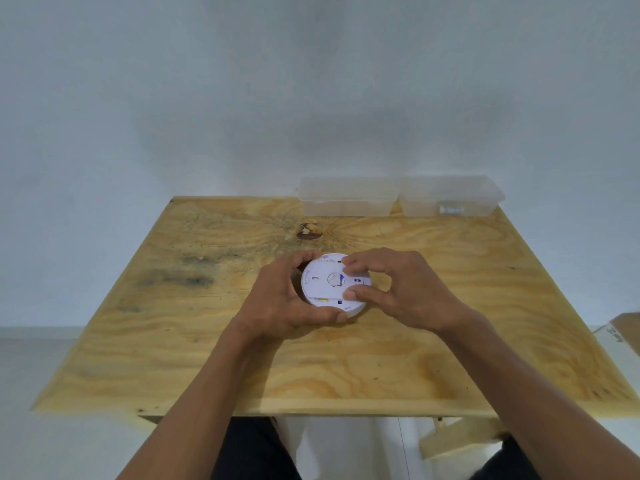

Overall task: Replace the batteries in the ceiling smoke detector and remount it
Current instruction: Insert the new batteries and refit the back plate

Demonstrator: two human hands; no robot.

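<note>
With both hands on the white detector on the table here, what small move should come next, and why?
Probably a twist of the back plate with the right hand while the left hand steadies the round white plastic smoke detector. It lies back-up on the plywood table, left grip around its rim, right fingertips on the plate.

Smoke detector [329, 282]: left rim hidden under left hand [277, 299]; right part of its back face covered by right hand [408, 289] fingers. Printed marks and small blue and yellow patches on it too small and blurred to read. Whether a battery sits inside cannot be told.

Right clear container [450, 197] at the table's [173, 341] far edge: a small pale object inside, blurred, unidentifiable.

Cardboard box [623, 329] cut off by right edge; its print illegible.

Both forearms cut off by bottom edge.
</note>
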